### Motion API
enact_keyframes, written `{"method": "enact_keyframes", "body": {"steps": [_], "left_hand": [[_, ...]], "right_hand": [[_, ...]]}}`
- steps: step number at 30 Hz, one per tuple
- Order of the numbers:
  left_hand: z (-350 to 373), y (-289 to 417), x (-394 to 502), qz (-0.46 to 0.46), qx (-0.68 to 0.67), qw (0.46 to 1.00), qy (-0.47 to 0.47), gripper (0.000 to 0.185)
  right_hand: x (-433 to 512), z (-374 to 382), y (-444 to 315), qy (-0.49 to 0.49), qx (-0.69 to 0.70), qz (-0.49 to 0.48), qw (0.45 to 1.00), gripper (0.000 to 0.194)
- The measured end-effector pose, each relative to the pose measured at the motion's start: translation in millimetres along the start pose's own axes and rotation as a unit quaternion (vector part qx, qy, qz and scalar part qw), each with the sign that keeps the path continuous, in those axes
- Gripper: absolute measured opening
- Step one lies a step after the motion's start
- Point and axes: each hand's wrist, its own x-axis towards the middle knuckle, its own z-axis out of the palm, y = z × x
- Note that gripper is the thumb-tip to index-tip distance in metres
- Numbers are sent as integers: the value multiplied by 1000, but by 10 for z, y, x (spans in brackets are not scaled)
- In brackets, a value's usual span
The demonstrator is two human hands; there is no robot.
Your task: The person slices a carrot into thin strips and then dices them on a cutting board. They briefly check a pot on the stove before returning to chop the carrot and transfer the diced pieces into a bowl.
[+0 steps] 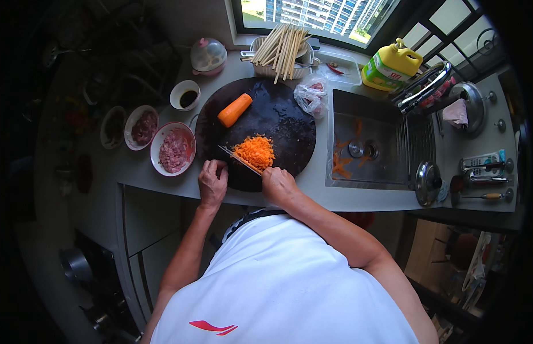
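Note:
My right hand (278, 184) is closed around the handle of a kitchen knife (241, 160) at the near edge of a round dark cutting board (292, 142). The blade lies against the near side of a heap of finely chopped carrot (257, 151). To the left, my left hand (214, 180) is at the board's near left edge, fingers curled with the thumb close to them; whether anything is between them cannot be told. A peeled piece of carrot (235, 110) rests on the upper left of the board, apart from both hands.
Bowls of minced meat (172, 150), other meat (142, 128) and dark liquid (188, 99) stand left of the board. Behind it is a basket of chopsticks (283, 51). A plastic bag (312, 96) and the sink (365, 129) with carrot peelings lie right.

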Motion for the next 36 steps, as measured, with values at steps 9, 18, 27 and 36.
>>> {"method": "enact_keyframes", "body": {"steps": [9, 18, 27, 36], "left_hand": [[-59, 119, -58, -27, -22, 999, 12, 7], [-14, 135, -82, -101, -33, 994, -17, 5], [123, 473, 0, 16, -57, 998, 21, 18], [458, 1218, -49, 136, -188, 962, -146, 77]], "right_hand": [[41, -91, -138, -31, -12, 0, 999, 21], [81, -137, 45, -13, 29, 8, 999, 16], [-22, -589, 241, -135, 395, 141, 898, 23], [-52, -425, 303, -31, 661, 173, 729, 19]]}}
